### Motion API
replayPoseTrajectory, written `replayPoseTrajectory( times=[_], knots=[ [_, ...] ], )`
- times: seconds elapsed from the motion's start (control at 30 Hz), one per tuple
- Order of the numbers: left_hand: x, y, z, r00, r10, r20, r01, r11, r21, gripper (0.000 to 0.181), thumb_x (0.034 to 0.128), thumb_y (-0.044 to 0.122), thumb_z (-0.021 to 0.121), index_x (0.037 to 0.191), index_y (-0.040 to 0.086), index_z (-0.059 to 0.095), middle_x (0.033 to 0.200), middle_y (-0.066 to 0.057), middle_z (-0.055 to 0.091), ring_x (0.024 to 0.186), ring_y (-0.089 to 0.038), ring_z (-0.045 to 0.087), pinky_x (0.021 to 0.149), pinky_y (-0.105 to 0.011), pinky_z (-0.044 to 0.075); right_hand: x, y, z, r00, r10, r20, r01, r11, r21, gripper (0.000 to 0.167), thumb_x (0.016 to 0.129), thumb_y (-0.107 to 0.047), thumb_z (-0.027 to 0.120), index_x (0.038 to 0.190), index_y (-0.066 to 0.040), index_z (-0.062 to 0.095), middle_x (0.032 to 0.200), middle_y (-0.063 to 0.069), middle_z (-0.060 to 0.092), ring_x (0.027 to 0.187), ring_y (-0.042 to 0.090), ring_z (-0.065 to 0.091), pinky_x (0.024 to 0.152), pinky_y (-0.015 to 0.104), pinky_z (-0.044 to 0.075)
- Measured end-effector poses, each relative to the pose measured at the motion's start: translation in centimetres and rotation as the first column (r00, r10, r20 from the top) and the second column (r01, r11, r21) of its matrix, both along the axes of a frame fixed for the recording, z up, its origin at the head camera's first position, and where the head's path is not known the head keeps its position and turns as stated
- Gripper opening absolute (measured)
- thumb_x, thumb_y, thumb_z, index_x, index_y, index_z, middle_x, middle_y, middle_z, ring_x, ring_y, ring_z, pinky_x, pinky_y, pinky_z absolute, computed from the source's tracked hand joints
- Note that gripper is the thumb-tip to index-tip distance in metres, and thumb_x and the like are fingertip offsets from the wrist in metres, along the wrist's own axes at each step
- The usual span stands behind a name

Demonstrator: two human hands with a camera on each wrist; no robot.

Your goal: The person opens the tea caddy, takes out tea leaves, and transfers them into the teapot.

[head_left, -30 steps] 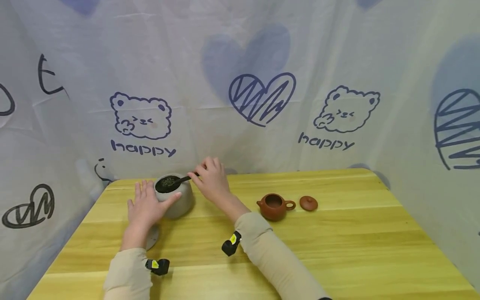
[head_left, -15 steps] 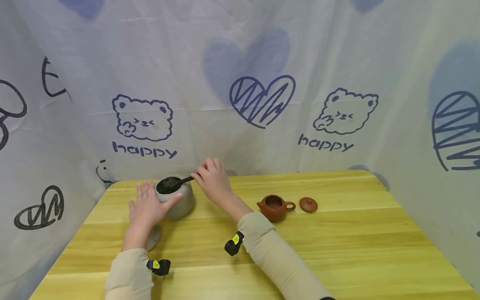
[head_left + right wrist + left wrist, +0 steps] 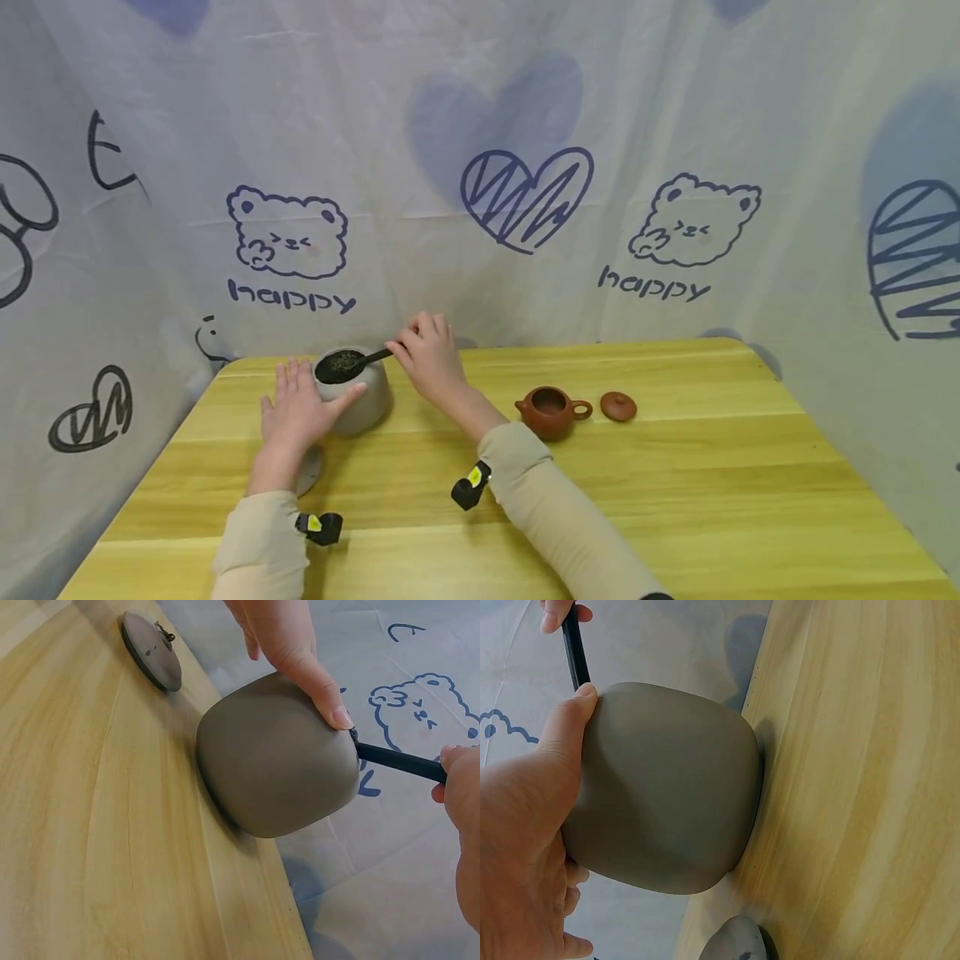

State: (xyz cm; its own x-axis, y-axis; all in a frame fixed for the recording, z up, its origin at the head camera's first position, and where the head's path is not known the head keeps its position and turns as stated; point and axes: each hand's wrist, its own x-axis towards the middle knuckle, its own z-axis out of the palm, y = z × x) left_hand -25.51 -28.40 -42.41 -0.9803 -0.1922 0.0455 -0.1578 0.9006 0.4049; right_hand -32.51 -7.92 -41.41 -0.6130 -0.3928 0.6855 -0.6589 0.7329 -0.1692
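Observation:
A grey rounded jar point(image 3: 367, 407) stands on the table, holding dark loose tea leaves point(image 3: 345, 363). My left hand point(image 3: 298, 417) grips its left and near sides, the thumb point(image 3: 568, 720) on the rim. Between the thumb and fingers of my right hand point(image 3: 433, 360) is the black handle of a tea scoop point(image 3: 375, 357). It slants down leftward over the rim, its tip among the leaves. In the right wrist view the scoop handle point(image 3: 401, 762) sticks out of the jar's mouth.
Partly behind my left wrist lies the jar's grey lid point(image 3: 309, 473), with a small knob in the right wrist view. To the right stand a lidless reddish-brown teapot point(image 3: 551, 425) and its lid point(image 3: 618, 407). A printed cloth point(image 3: 420, 275) hangs behind the table point(image 3: 675, 500).
My right hand has shifted slightly to the right with the scoop, whose tip stays in the jar. The left hand keeps its grip on the jar. The head view has moved a little.

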Motion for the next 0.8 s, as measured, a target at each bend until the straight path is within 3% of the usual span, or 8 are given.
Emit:
replayPoseTrajectory(
  times=[0.8],
  knots=[
    [-0.1,0.2,-0.1,1.0,0.005,-0.011,-0.005,1.0,0.013,0.126,0.0786,0.085,0.042,0.153,-0.008,0.004,0.158,-0.032,-0.006,0.148,-0.048,-0.008,0.111,-0.075,0.0,0.1,1.3,1.6,0.996,0.015,-0.089,-0.019,0.999,-0.042,0.025,0.097,-0.036,0.058,0.086,-0.015,0.067,0.094,0.002,0.048,0.089,0.02,0.038,0.077,0.032,0.034]
  ],
)
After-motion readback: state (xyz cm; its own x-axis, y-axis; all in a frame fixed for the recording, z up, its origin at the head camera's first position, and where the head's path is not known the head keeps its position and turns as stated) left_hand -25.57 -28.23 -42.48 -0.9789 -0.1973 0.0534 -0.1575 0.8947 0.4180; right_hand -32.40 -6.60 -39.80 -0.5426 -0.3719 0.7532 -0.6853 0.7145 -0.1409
